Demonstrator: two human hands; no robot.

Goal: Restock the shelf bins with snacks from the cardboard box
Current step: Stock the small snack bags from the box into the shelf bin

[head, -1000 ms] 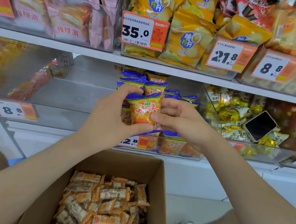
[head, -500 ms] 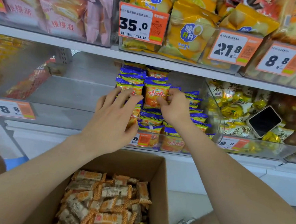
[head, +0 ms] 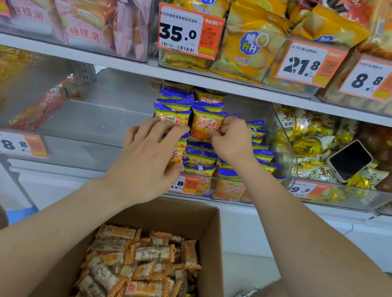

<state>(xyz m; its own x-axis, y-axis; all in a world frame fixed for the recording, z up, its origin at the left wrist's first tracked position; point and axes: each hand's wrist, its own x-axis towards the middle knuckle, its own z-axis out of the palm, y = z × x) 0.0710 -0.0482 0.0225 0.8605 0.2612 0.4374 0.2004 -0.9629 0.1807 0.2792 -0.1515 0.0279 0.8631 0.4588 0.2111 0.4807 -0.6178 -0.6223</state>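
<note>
Snack packet | right hand still pinching it; left hand spread, now lower

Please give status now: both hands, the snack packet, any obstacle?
Left hand flat on stacked blue-orange packets. Right hand pinching orange upright snack packet in clear middle bin. Open cardboard box below; nothing blocking.

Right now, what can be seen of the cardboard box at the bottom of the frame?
The box is plain brown corrugated cardboard, open at the top, sitting low between the person's arms in front of the shelf. Its far wall and right wall show; the near edge runs out of frame. It is well filled with a loose heap of small orange-and-white wrapped bars. The left forearm crosses over its left side, hiding that wall. Neither hand is in it.
</note>
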